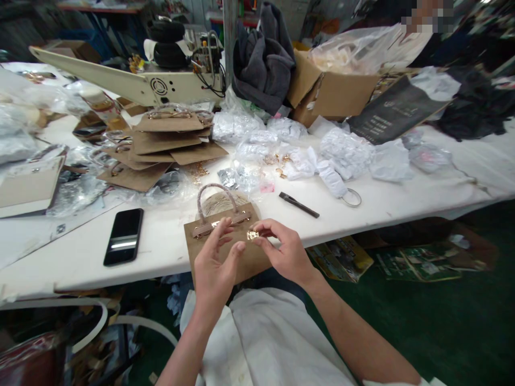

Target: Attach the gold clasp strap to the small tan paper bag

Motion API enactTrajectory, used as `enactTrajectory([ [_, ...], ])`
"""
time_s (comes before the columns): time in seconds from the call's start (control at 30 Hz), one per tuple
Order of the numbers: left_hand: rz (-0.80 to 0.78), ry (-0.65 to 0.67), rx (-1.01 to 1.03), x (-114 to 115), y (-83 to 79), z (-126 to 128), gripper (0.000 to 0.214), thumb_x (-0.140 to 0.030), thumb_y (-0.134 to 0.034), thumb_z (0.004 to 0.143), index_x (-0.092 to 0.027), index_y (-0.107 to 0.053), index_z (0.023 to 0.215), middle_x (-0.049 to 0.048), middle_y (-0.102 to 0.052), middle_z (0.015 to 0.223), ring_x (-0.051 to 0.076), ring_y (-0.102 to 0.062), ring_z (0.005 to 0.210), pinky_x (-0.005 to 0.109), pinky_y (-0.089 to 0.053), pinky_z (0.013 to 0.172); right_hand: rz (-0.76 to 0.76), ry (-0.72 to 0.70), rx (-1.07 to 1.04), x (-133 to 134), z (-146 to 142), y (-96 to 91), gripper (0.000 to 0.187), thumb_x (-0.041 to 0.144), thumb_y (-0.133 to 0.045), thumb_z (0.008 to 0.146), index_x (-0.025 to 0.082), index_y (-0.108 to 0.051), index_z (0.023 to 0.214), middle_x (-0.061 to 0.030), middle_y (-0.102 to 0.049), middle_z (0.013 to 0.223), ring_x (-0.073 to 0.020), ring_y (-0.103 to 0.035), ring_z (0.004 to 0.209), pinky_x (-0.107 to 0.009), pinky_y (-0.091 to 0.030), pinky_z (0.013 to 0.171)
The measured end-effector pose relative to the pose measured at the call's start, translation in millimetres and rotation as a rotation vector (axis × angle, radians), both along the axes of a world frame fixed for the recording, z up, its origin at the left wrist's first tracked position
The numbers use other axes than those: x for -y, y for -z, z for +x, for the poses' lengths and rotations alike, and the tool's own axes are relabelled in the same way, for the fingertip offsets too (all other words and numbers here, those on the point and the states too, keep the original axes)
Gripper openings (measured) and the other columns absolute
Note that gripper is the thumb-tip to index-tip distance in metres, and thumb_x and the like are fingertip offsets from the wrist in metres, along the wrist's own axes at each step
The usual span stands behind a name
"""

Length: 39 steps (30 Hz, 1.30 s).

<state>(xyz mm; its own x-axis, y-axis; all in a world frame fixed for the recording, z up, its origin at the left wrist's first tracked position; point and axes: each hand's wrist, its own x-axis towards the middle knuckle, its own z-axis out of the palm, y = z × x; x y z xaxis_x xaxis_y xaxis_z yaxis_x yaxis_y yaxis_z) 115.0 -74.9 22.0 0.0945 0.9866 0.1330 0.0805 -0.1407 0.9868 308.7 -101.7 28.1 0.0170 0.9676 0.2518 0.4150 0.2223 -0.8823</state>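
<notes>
A small brown handbag piece (209, 242) with a pink looped handle (215, 197) lies at the near edge of the white table (386, 203). My left hand (215, 265) rests on its front, fingers bent and slightly apart, thumb near the middle. My right hand (281, 249) pinches a small gold metal clasp (252, 235) between thumb and fingers, just above the bag's front face. A pink strap with gold fittings (221, 222) runs across the top of the bag.
A black phone (124, 236) lies left of the bag. A black tool (298, 205) lies to the right. Stacked brown bag pieces (164, 142), plastic-wrapped parts (346, 153), loose gold fittings (277, 161), cardboard boxes (333, 94) and a sewing machine (161, 80) fill the far side.
</notes>
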Motion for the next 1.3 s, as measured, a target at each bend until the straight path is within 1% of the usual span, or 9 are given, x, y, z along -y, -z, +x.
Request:
enactTrajectory([
  [0.1, 0.217, -0.230, -0.324, -11, 2.6, -19, 0.064, -0.040, -0.082, 0.100, -0.023, -0.061, 0.158, 0.0168, -0.060, 0.157, 0.037, -0.056, 0.145, 0.053, -0.045, 0.127, 0.050, -0.143, 0.361, -6, -9, 8.9, 0.019, 0.012, -0.064, 0.108, 0.021, -0.066, 0.124, -0.0158, -0.072, 0.139, -0.0340, -0.069, 0.123, -0.052, -0.060, 0.107],
  [0.2, 0.233, -0.299, -0.607, -25, 13.9, -36, 0.070, -0.040, -0.082, 0.095, -0.019, -0.056, 0.157, 0.0222, -0.051, 0.161, 0.045, -0.044, 0.152, 0.065, -0.033, 0.131, 0.065, -0.262, 0.594, -13, -23, 16.2, 0.018, 0.009, -0.062, 0.107, 0.018, -0.063, 0.123, -0.0246, -0.059, 0.157, -0.0395, -0.066, 0.127, -0.059, -0.060, 0.107],
  [0.4, 0.162, -0.255, -0.587, -47, 37.9, -61, 0.020, -0.036, -0.072, 0.096, -0.023, -0.076, 0.111, 0.0155, -0.063, 0.140, 0.040, -0.057, 0.139, 0.060, -0.043, 0.123, 0.052, -0.118, 0.390, -24, -33, 31.4, 0.012, 0.015, -0.059, 0.111, 0.019, -0.057, 0.122, -0.0262, -0.017, 0.182, -0.0418, -0.046, 0.159, -0.055, -0.055, 0.116],
  [0.5, 0.039, -0.305, -0.337, -52, 45.2, -67, 0.025, -0.044, -0.071, 0.098, -0.023, -0.077, 0.111, 0.0128, -0.070, 0.131, 0.034, -0.065, 0.127, 0.048, -0.053, 0.111, 0.050, -0.096, 0.271, -27, -31, 39.6, 0.010, 0.017, -0.058, 0.111, 0.020, -0.057, 0.121, -0.0273, -0.047, 0.164, -0.0382, -0.059, 0.147, -0.052, -0.053, 0.116],
  [0.6, -0.171, -0.386, -0.146, -54, 49.2, -67, 0.040, -0.053, -0.069, 0.102, -0.021, -0.075, 0.127, 0.0101, -0.076, 0.119, 0.029, -0.071, 0.111, 0.041, -0.055, 0.100, 0.017, -0.059, 0.149, -29, -31, 42.1, 0.008, 0.021, -0.057, 0.111, 0.021, -0.058, 0.119, -0.0148, -0.070, 0.120, -0.0291, -0.073, 0.106, -0.045, -0.059, 0.104],
  [0.8, -0.324, -0.314, 0.190, -58, 46.3, -67, 0.058, -0.046, -0.093, 0.079, -0.016, -0.074, 0.126, 0.0081, -0.078, 0.116, 0.025, -0.072, 0.108, 0.032, -0.054, 0.094, -0.100, 0.016, -0.141, -30, -33, 38.3, 0.022, 0.040, -0.061, 0.112, 0.021, -0.061, 0.123, -0.0088, -0.072, 0.109, -0.0232, -0.075, 0.091, -0.034, -0.062, 0.079],
  [0.93, -0.404, -0.336, 0.247, -58, 38.1, -65, 0.048, -0.055, -0.090, 0.079, -0.016, -0.077, 0.103, 0.0062, -0.078, 0.100, 0.025, -0.070, 0.095, 0.030, -0.054, 0.081, -0.124, 0.040, -0.224, -30, -32, 41.7, 0.028, 0.047, -0.064, 0.111, 0.022, -0.061, 0.123, -0.0063, -0.076, 0.097, -0.0246, -0.077, 0.092, -0.037, -0.063, 0.086],
  [1.07, -0.426, -0.363, 0.310, -61, 24.7, -63, 0.042, -0.051, -0.090, 0.073, -0.017, -0.074, 0.090, 0.0048, -0.078, 0.093, 0.024, -0.070, 0.090, 0.029, -0.053, 0.076, -0.175, 0.043, -0.295, -30, -28, 45.2, 0.034, 0.052, -0.069, 0.109, 0.022, -0.061, 0.123, -0.0058, -0.078, 0.094, -0.0211, -0.072, 0.074, -0.032, -0.059, 0.070],
  [1.3, -0.573, -0.055, 0.264, -73, 11.2, -67, 0.067, -0.060, -0.102, 0.064, -0.013, -0.079, 0.106, 0.0120, -0.081, 0.091, 0.031, -0.077, 0.084, 0.035, -0.059, 0.075, -0.136, 0.111, -0.438, -33, -28, 40.0, 0.041, 0.056, -0.074, 0.106, 0.021, -0.060, 0.120, -0.0054, -0.077, 0.092, -0.0157, -0.060, 0.060, -0.028, -0.052, 0.058],
])
